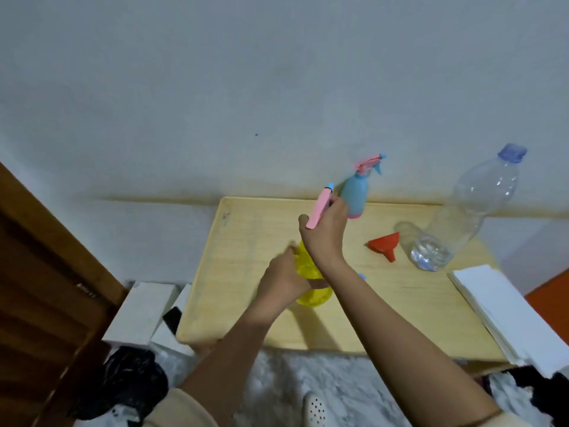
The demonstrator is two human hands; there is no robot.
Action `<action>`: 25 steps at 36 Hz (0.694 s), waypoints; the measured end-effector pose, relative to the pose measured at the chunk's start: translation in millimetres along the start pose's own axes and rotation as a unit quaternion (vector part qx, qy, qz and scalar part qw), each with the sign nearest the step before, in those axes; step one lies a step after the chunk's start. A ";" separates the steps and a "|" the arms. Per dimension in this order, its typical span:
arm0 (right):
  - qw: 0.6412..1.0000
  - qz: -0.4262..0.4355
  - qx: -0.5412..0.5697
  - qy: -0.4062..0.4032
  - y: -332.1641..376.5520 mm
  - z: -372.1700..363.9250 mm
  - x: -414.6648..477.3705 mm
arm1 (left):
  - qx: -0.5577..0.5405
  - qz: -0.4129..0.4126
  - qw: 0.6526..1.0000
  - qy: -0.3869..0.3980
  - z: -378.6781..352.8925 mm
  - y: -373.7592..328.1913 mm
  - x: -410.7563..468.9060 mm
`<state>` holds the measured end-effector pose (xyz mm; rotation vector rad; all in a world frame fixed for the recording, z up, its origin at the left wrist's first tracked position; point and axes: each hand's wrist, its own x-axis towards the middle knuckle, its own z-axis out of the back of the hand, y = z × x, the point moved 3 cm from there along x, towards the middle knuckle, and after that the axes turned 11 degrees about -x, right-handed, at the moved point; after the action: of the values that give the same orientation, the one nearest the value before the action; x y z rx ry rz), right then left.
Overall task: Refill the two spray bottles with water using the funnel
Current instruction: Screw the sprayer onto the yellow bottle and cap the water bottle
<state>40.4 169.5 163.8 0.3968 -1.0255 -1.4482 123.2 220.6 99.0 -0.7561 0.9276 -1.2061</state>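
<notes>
Head view of a pale wooden table [400, 318] set against a grey wall. The person's left hand [283, 280] grips the side of a translucent yellow plastic spray bottle [314, 295], which stands upright near the middle of the table toward its front edge. The right hand [326, 237] is above it, fingers curled round the base of a pink trigger spray head with a blue nozzle [320, 208] that points up and away from the person. The right hand hides the bottle's neck, so whether the head is seated on the bottle or lifted off cannot be told.

At the back of the table, just beyond the right hand, stands a light blue plastic spray bottle with a pink base and pink trigger head [355, 195], its head fitted. To the right of the hands a small red plastic funnel [383, 243] lies on its side, spout toward the front edge. Just beside the funnel stands a large clear plastic water bottle with a blue cap [474, 204], capped, with a little water at the bottom. A stack of white sheets [498, 303] overhangs the table's right edge.
</notes>
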 end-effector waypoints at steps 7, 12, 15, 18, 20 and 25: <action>0.990 0.032 -0.016 0.139 -28.3 0.3 82.0 | 0.014 -0.011 1.000 0.005 4.2 -25.0 91.8; 0.986 0.068 0.007 0.153 -52.1 -3.2 128.7 | -0.037 -0.026 0.997 0.058 10.3 -25.6 149.7; 0.992 0.056 0.015 0.108 -60.9 -15.3 150.0 | -0.059 -0.024 0.996 0.069 9.5 -24.9 176.3; 0.997 0.027 0.022 0.071 -67.0 -30.1 165.1 | -0.098 -0.021 0.991 0.084 2.8 -25.9 196.3; 0.998 0.014 0.022 0.062 -70.6 -41.3 173.3 | -0.111 -0.009 0.991 0.077 -3.5 -26.7 210.8; 0.998 -0.015 0.036 0.047 -76.6 -65.3 190.7 | -0.077 -0.015 0.997 -0.002 -8.8 -17.6 248.7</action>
<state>7.5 -41.2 132.2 0.5292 -1.0007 -1.4084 131.4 -26.4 64.6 -0.8978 1.0173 -1.1666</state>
